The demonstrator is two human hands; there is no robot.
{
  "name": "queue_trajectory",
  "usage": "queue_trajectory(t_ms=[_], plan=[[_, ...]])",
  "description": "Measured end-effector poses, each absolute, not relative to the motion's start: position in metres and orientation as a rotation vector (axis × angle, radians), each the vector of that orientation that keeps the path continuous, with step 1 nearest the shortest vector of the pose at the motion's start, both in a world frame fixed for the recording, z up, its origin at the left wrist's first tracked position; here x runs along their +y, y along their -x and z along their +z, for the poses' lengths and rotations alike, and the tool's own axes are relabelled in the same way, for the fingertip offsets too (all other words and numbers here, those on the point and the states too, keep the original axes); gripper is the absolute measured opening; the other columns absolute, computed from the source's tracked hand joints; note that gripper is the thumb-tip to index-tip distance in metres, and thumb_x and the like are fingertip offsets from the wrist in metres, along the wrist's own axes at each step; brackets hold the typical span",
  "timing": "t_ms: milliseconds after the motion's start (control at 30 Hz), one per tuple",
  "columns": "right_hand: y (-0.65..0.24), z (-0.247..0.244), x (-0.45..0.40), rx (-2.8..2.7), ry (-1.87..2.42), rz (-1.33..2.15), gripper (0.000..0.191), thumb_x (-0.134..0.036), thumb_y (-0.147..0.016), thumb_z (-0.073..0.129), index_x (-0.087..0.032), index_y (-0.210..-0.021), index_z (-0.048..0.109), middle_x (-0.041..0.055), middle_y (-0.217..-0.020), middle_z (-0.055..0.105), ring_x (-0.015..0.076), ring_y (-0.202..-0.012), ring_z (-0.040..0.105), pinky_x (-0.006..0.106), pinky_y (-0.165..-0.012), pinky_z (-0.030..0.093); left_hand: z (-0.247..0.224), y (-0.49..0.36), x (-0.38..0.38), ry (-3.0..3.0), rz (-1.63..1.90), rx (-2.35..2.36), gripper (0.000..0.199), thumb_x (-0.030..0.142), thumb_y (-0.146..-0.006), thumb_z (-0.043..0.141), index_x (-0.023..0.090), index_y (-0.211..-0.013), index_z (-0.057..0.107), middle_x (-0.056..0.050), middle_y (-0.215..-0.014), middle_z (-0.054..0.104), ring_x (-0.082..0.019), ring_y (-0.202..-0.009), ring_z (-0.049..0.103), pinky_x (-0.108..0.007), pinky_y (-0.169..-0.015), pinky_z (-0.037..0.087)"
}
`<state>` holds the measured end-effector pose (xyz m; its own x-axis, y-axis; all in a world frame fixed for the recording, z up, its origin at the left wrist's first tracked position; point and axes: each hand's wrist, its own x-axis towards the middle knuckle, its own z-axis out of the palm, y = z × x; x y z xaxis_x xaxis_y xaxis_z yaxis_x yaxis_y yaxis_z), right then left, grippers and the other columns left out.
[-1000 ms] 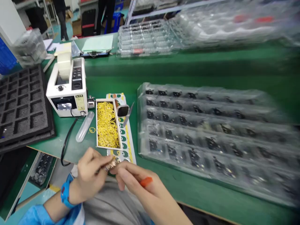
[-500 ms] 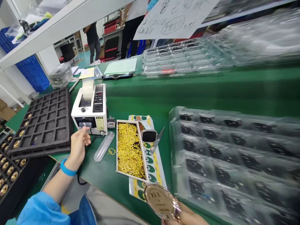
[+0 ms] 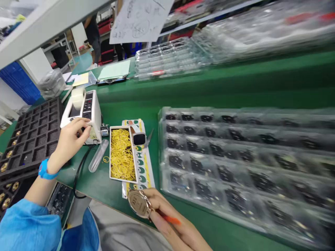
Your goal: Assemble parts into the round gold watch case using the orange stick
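A green bench fills the view. On its right side lies a wide clear tray of small dark parts, blurred toward the far edge, and more clear trays sit at the back. At the left lies a black foam tray with a few gold pieces in its cells. Beside it stands a white tape dispenser with a roll on top. Just right of it is an open box full of yellow rings, resting partly on a sticker sheet. A small watch lies on that sheet at the box's upper right corner, with tweezers next to it. A clear tube lies left of the box.

The left hand, wearing a blue wristband, rests on the dispenser's front, fingers curled loosely over its outlet. Whether it grips tape cannot be told.

The right hand is low at the bench's near edge, pinching a round gold disc between thumb and fingers, face tilted up. An orange pen lies tucked in the same hand.
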<state>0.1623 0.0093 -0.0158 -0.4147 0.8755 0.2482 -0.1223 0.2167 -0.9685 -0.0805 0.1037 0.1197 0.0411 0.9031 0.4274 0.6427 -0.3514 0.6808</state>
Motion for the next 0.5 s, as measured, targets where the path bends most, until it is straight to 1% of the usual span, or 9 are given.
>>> queue_trajectory(t_ms=[67, 167, 267, 333, 433, 500], plan=[[-0.166, -0.014, 0.008, -1.488, 0.765, 1.54, 0.038, -0.051, -0.101, 0.043, -0.022, -0.082, 0.059, 0.0077, -0.099, 0.063, 0.0192, -0.094, 0.062, 0.025, -0.086, 0.052, 0.117, 0.071, 0.084, -2.121, 1.133, 1.447, 0.02, 0.01, -0.081, 0.063, 0.016, -0.062, 0.063, -0.005, -0.092, 0.068, -0.013, -0.07, 0.055, -0.024, -0.056, 0.033], [-0.168, -0.014, 0.007, -1.347, 0.769, 1.744, 0.047, -0.063, -0.096, 0.046, -0.021, -0.078, 0.055, 0.0058, -0.09, 0.06, 0.0182, -0.086, 0.058, 0.026, -0.081, 0.049, 0.104, 0.058, 0.047, -1.957, 0.916, 1.183, 0.019, 0.015, -0.086, 0.063, 0.017, -0.067, 0.064, -0.002, -0.082, 0.061, -0.013, -0.071, 0.053, -0.024, -0.059, 0.037], [-0.166, -0.016, 0.006, -1.243, 0.771, 1.865, 0.048, -0.066, -0.093, 0.049, -0.02, -0.079, 0.055, 0.0017, -0.08, 0.052, 0.0153, -0.076, 0.049, 0.025, -0.074, 0.044, 0.087, 0.048, 0.023, -1.681, 0.699, 1.025, 0.02, 0.02, -0.086, 0.067, 0.016, -0.067, 0.066, 0.0, -0.077, 0.052, -0.012, -0.068, 0.049, -0.024, -0.06, 0.037], [-0.165, -0.017, 0.005, -1.194, 0.783, 1.927, 0.049, -0.067, -0.091, 0.053, -0.02, -0.08, 0.056, 0.0008, -0.079, 0.049, 0.0147, -0.076, 0.046, 0.025, -0.073, 0.042, 0.075, 0.043, 0.018, -1.569, 0.618, 0.981, 0.022, 0.024, -0.086, 0.068, 0.015, -0.065, 0.067, 0.001, -0.075, 0.047, -0.011, -0.067, 0.045, -0.024, -0.059, 0.034], [-0.164, -0.018, 0.002, -1.157, 0.787, 1.995, 0.048, -0.067, -0.09, 0.055, -0.019, -0.082, 0.057, 0.0008, -0.081, 0.049, 0.0147, -0.078, 0.045, 0.025, -0.074, 0.041, 0.059, 0.039, 0.019, -1.487, 0.602, 0.946, 0.021, 0.025, -0.086, 0.068, 0.015, -0.066, 0.068, 0.002, -0.072, 0.044, -0.012, -0.067, 0.041, -0.024, -0.059, 0.032], [-0.163, -0.017, 0.0, -1.152, 0.781, 2.005, 0.048, -0.067, -0.09, 0.055, -0.02, -0.081, 0.057, 0.0003, -0.079, 0.047, 0.0145, -0.077, 0.044, 0.025, -0.074, 0.04, 0.052, 0.038, 0.021, -1.454, 0.616, 0.922, 0.019, 0.022, -0.085, 0.068, 0.016, -0.067, 0.069, 0.002, -0.073, 0.044, -0.011, -0.067, 0.04, -0.024, -0.061, 0.034]])
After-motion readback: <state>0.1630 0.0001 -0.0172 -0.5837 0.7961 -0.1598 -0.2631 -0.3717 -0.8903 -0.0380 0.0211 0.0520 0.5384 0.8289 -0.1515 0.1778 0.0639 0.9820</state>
